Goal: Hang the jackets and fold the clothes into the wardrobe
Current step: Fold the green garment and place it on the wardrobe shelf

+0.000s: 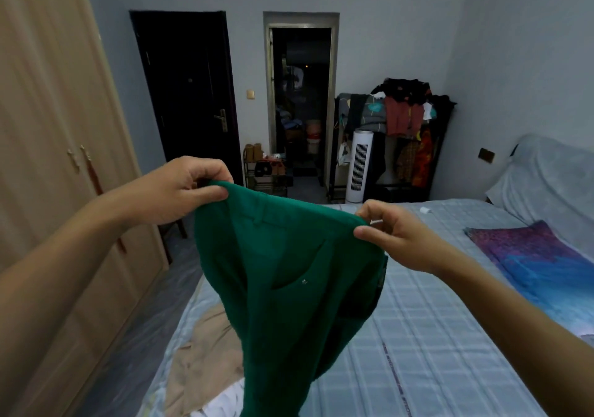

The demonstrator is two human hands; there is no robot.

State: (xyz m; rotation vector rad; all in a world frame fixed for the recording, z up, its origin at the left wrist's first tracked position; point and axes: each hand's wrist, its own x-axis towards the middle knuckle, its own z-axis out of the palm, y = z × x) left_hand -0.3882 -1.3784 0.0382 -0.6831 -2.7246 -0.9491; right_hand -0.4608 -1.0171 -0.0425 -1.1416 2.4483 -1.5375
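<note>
While both hands hold them up by the waistband, the green trousers (289, 288) hang in the air above the left edge of the bed (418, 320), the legs dropping out of view at the bottom.

- Left hand (180, 188): grip pinching the left end of the waistband, thumb on the near side, fingers curled over the top.
- Right hand (395, 236): grip pinching the right end of the waistband between thumb and forefinger, other fingers curled behind.
- Trousers, detail: waistband drawn out between the two hands. A belt loop and a slanted pocket with a small rivet face the camera, and the cloth hangs loose below.
- Bed: pale blue checked cover.
- Beige garment (199, 368): crumpled on the bed at its left edge, partly hidden behind the trousers.
- White cloth (218, 400): on the bed at the same edge, nearer the camera, touching the beige garment.
- Purple and blue blanket (540, 262): flat along the bed's right edge.
- Wardrobe (48, 159): light wood, doors closed, left of the bed across a strip of floor.
- Dark door (186, 95): closed, in the far wall.
- Doorway (300, 104): open, right of the dark door, dim inside.
- Shoe rack (266, 172): low, in front of the far wall between the door and the doorway.
- Clothes rack (408, 120): beyond the bed's far edge, piled with garments.
- White tower fan (360, 165): upright at the rack's left end.
</note>
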